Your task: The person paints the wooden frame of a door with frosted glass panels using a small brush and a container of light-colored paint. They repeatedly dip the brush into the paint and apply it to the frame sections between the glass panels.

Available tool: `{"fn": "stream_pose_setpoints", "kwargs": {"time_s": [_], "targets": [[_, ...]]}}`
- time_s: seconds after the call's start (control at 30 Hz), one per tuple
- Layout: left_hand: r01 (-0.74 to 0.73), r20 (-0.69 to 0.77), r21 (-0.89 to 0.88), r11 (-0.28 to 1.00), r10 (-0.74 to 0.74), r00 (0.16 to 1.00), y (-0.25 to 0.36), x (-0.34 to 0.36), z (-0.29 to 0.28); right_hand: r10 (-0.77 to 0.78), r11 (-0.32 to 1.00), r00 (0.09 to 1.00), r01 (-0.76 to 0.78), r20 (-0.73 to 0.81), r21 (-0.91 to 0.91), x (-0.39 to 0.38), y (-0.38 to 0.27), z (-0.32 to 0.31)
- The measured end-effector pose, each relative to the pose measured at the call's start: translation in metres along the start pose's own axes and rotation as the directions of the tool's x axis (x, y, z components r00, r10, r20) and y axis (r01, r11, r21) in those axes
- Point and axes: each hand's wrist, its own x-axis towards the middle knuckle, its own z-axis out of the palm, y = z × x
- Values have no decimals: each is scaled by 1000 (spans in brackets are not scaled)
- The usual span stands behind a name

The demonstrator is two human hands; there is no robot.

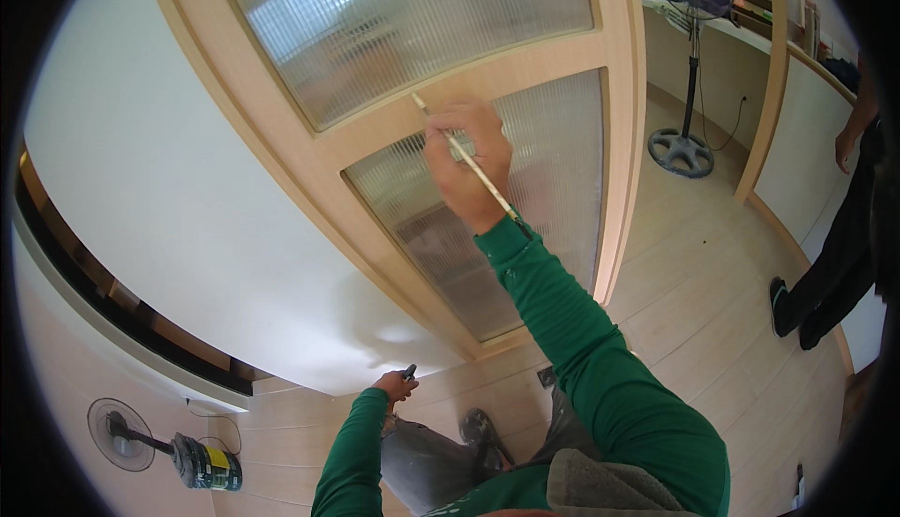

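Observation:
My right hand (473,156) is raised in front of a light wood panel frame (384,119) with ribbed glass panes. Its fingers pinch a thin pale stick (483,179), which has a dark end by my wrist. The stick's other tip is at the crossbar between an upper pane (412,15) and a lower pane (553,142); I cannot tell whether it touches the wood. Low down, near the foot of the white panel (187,208), my left hand (396,386) is closed on a small dark object (409,371), its kind unclear.
A standing fan (692,67) is at the far right, by a counter with various items. Another person (839,236) stands at the right edge. A second fan (122,433) is at the lower left. Pale plank flooring (675,273) runs around the panel. A grey towel (600,484) hangs on me.

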Motion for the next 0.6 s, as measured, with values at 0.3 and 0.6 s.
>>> {"fn": "stream_pose_setpoints", "kwargs": {"time_s": [0.3, 0.6], "targets": [[10, -2, 6, 1000, -10, 1000, -7, 2, 0, -15, 1000, 999, 15, 37, -21, -4, 2, 8], [16, -2, -16, 1000, -16, 1000, -4, -4, 0, 24, 999, 998, -26, -62, -33, -6, 1, 10]]}}
